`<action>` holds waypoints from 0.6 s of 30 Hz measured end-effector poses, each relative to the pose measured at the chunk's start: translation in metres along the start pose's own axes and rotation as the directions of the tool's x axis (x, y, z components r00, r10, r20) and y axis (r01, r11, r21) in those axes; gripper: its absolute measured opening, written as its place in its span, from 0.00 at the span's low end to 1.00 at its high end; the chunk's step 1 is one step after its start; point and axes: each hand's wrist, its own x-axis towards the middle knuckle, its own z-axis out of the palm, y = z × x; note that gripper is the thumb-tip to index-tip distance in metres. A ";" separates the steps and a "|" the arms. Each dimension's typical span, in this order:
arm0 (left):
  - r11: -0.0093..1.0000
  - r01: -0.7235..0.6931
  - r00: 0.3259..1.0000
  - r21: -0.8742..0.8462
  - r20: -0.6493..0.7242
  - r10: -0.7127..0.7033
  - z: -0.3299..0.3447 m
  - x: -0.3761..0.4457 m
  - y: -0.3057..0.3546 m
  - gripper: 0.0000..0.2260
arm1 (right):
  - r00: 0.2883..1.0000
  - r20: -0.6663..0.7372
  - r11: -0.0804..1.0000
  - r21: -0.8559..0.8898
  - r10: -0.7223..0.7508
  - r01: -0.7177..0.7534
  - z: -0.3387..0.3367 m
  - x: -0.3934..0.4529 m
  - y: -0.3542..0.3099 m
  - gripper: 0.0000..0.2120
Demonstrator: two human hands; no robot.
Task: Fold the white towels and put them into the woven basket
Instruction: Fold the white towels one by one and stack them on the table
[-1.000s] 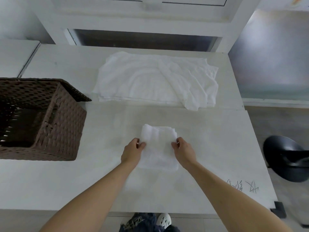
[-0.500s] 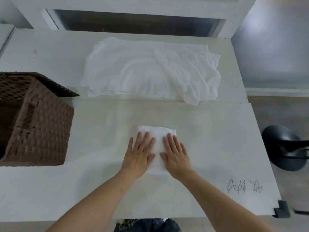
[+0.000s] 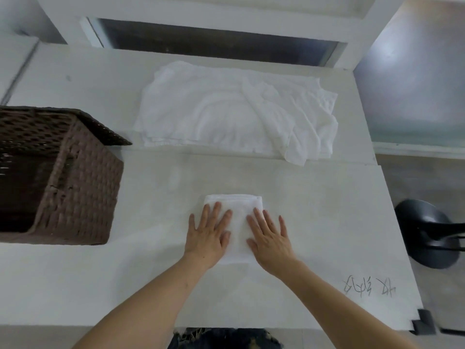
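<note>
Folded towel (image 3: 236, 222) at lower centre of table (image 3: 327, 222), left hand (image 3: 207, 236) and right hand (image 3: 270, 239) spread flat on it. Soft, light, probably unfolds easily; grip both side edges. Basket (image 3: 75, 187) at left.

One folded towel (image 3: 236, 222), one heap of unfolded towels (image 3: 234, 114), one basket (image 3: 75, 182), two hands (image 3: 207, 235) (image 3: 270, 238), one table (image 3: 327, 222), one black stool (image 3: 427, 233).
</note>
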 end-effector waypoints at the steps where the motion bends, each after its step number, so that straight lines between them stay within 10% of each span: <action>1: 1.000 0.029 1.000 0.004 0.011 -0.029 -0.002 -0.006 -0.005 0.31 | 0.999 -0.035 0.999 -0.024 -0.024 0.023 0.001 -0.007 -0.008 0.31; 18: 0.809 0.581 0.812 -0.091 -0.006 -0.584 -0.005 -0.093 -0.124 0.32 | 0.935 0.147 0.945 0.016 -0.324 0.325 -0.025 0.067 -0.143 0.37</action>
